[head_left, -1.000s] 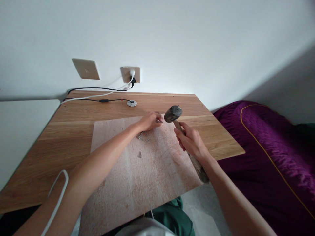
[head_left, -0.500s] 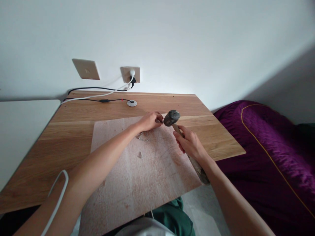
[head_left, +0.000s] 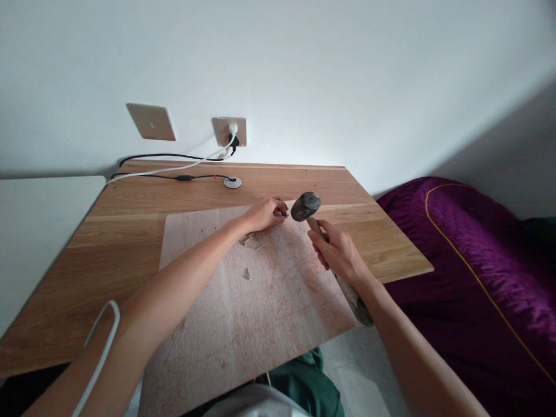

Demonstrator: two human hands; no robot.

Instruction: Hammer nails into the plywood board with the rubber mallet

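Nearest the body, well back from both sets of fingers, green cloth [head_left: 310, 382] shows past the near edge of a pale, reddish-flecked board [head_left: 247, 313], and a white cord [head_left: 113, 324] loops across the left forearm. Farther out, the butt of a hammer [head_left: 306, 207] lies behind the right fingers, by the right wrist, near the board's right-hand near corner. The right hand [head_left: 336, 252] is closed firmly round the wooden handle, whose long axis slants from that butt away and leftward to the dark head ahead of the fingers. On the board, toward the body from the left fingers, sits a small clear piece [head_left: 247, 273]; closer in, just on the near side of those fingers, lie some thin metal pieces [head_left: 254, 243], possibly nails. The left hand [head_left: 264, 215] rests at the board's far part, its fingers pinched narrow on a small piece [head_left: 285, 215] too tiny to identify. The relation that counts is here: the hammer head stands just right of the left fingertips, its blunt left end toward them, with a slim gap showing; its height above the board is hard to judge. The left fingers are nearer that head than the right ones. Beyond both hands stretch the bare-wood desk [head_left: 278, 182], cables [head_left: 174, 156] and a wall socket [head_left: 230, 130].
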